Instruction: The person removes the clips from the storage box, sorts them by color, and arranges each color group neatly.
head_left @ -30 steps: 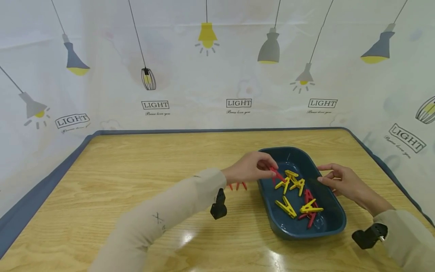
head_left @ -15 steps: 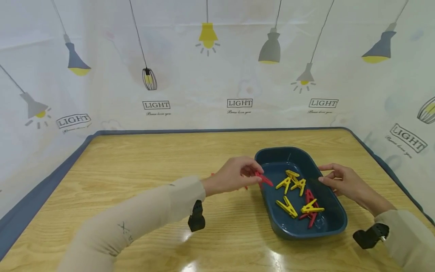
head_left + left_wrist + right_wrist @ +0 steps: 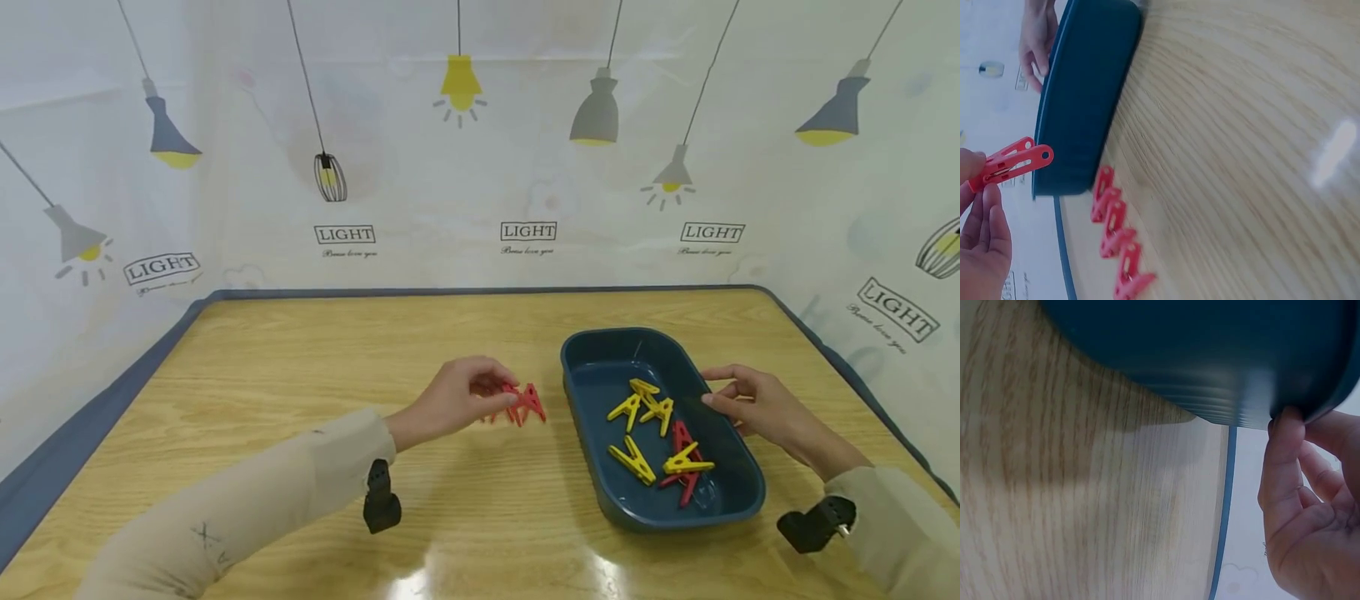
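My left hand (image 3: 463, 396) is left of the dark blue plastic basin (image 3: 603, 500), over the table. Its thumb and fingers pinch a red clothespin (image 3: 1022, 164), whose two legs point toward the basin in the left wrist view. Below it, several red clothespins (image 3: 1115, 228) stand in a row on the table, partly covered by the left hand in the head view. My right hand (image 3: 757, 408) grips the basin's right rim, fingertips under the lip in the right wrist view. Inside the basin lie several yellow clothespins (image 3: 632, 460) and red clothespins (image 3: 681, 437), some overlapping.
The wooden table (image 3: 315, 350) extends to the left and in front of the basin. A white cloth backdrop (image 3: 405, 167) with printed lamps rises behind and beside it, and a dark blue strip (image 3: 465, 292) runs along the far edge.
My left hand has moved left, from over the basin to above the red clothespins on the table, the red clothespin still pinched in it. My right hand has stayed at the rim.
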`<state>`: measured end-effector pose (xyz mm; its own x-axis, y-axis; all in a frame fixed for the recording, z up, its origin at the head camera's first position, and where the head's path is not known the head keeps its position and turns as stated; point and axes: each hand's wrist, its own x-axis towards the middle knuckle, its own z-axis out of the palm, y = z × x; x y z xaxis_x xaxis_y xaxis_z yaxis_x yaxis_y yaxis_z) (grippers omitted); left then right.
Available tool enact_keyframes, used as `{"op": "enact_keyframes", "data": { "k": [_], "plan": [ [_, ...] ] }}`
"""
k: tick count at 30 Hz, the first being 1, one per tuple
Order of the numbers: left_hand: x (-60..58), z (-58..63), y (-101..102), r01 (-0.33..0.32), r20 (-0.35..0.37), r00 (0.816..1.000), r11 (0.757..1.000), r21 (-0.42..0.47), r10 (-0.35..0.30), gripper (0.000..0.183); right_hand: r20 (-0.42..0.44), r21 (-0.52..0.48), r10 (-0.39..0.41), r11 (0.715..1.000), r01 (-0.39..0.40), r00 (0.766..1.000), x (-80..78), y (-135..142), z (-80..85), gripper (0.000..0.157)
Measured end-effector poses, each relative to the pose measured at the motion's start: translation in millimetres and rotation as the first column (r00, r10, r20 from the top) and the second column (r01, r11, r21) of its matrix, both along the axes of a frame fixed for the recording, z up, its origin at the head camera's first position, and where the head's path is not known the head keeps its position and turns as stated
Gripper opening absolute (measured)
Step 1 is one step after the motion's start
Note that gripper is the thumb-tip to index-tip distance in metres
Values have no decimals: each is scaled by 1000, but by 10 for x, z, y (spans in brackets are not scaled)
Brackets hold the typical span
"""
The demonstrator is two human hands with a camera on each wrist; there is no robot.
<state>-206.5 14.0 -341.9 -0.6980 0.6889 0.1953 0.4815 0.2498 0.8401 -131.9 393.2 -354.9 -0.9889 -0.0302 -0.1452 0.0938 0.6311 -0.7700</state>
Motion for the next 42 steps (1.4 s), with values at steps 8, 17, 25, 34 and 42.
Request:
{"op": "enact_keyframes", "data": {
  "k": [8,17,25,34,42],
  "plan": [
    [-85,-107,-294,-46,6,999,997,-59,46,20,0,9,-1,1000,1,1000,10,-7,14,56],
    [-18,-75,-458,-111,60,991,990,-82,116,20,-10,-3,6,1000,-6,1000,9,-1,18,56],
    [-103,-216,-587,-109,89,989,990,-94,117,22,-11,0,6,1000,-6,1000,5,8,2,55],
    [-260,-355,-736,-102,92,989,984,-147,116,19,-15,0,9,1000,-9,1000,1,14,-7,55],
    [-384,-392,-834,-78,86,992,981,-178,95,19,-6,-14,8,1000,-8,1000,-2,15,-13,56]
  ]
}}
